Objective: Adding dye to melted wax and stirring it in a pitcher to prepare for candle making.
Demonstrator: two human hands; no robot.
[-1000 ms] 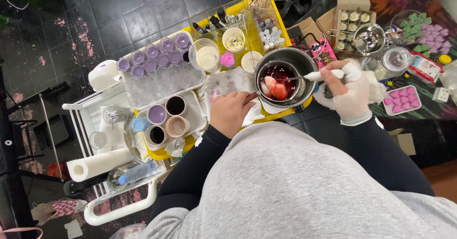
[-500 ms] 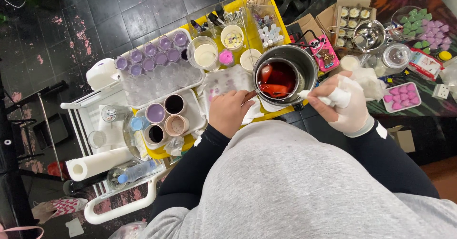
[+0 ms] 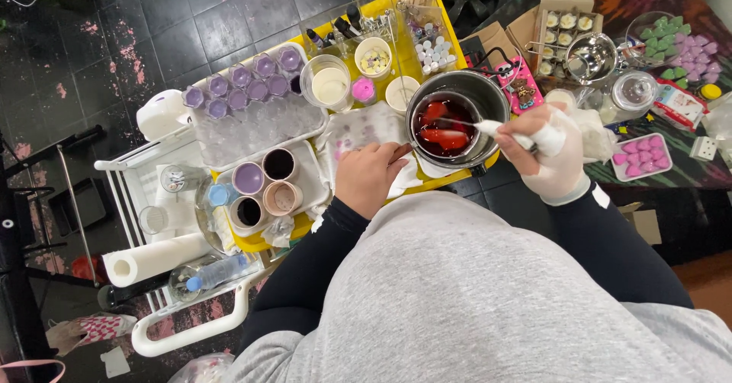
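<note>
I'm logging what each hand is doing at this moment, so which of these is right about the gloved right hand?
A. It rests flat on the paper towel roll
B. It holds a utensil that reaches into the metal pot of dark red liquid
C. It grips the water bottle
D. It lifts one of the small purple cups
B: the right hand grips a white-wrapped utensil whose end reaches into the metal pot of dark red liquid.

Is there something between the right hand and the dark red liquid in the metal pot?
Nothing visible blocks it. The right hand, gloved in white, holds a white stirring tool that already reaches over the rim into the metal pot. The left hand rests beside the pot.
</note>
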